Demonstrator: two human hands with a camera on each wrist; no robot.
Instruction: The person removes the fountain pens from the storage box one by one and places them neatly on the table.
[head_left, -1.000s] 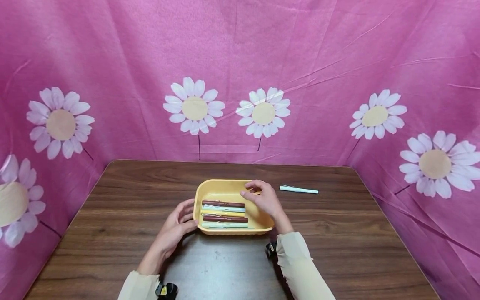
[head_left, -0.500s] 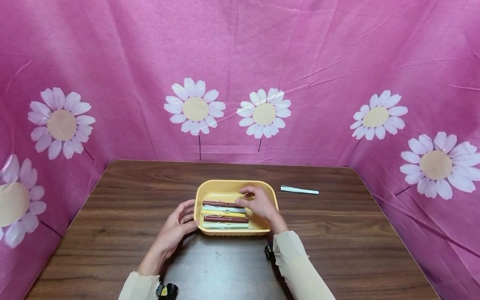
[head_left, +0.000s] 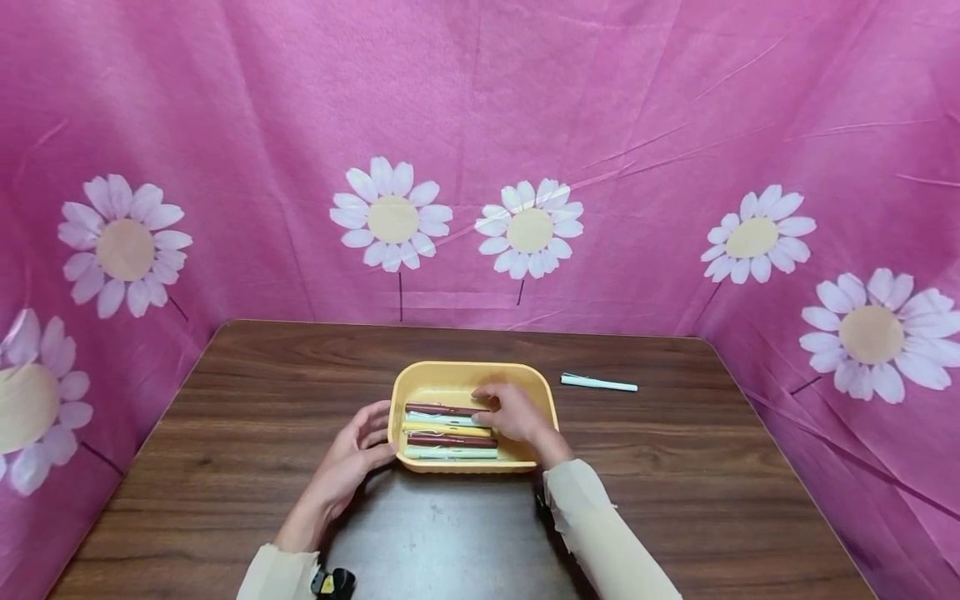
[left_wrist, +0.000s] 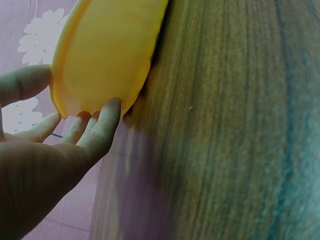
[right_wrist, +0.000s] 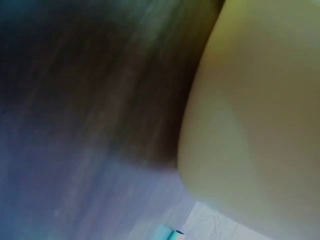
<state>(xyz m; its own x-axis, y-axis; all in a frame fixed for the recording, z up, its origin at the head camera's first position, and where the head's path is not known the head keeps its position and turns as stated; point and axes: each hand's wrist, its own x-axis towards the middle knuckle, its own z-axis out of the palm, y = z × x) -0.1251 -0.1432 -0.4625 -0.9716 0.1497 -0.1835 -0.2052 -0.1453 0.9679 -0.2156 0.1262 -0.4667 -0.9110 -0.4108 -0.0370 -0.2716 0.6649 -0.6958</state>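
Observation:
A yellow tray stands mid-table, holding several pens side by side. From far to near lie a dark red pen, a light blue pen, a yellow pen, another dark red pen and a pale green pen. My left hand rests its fingertips on the tray's left end; in the left wrist view the fingers are extended against the yellow wall. Inside the tray, my right hand has thumb and fingers spread apart at the right ends of the farther pens.
A light blue pen lies on the wooden table, right of the tray. Pink flowered cloth hangs behind the table and along both sides. A blurred pale wall, probably the tray's, fills much of the right wrist view.
My right hand has lowered into the tray and moved nearer, from above its far right part to the pens' right ends. The left hand stays at the tray's end.

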